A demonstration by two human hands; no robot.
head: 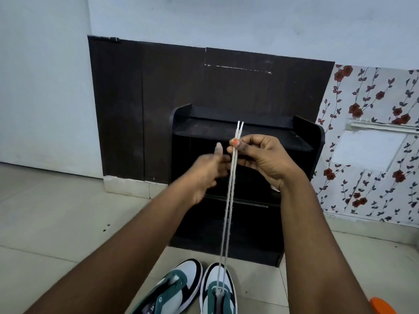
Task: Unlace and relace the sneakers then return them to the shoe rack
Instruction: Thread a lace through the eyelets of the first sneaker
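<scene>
Nearest, at the bottom edge, two green, white and black sneakers lie side by side on the pale tiled floor: the left sneaker shows no lace that I can make out, while the right sneaker has a white flat shoelace threaded through what looks like only its lowest eyelets. From there the lace's two strands rise together, taut, to the hands. The right hand pinches both strands between thumb and curled fingers just below the tips, which stand even with one another; the left hand is just beside the strands, fingers loosely curled and thumb up, and whether it grips them cannot be told. Beyond stands the black wooden shoe rack against the dark panelled wall, its visible shelves without shoes. By my judgement, relacing of one shoe has barely begun; the other shoe and the return to the rack are left.
</scene>
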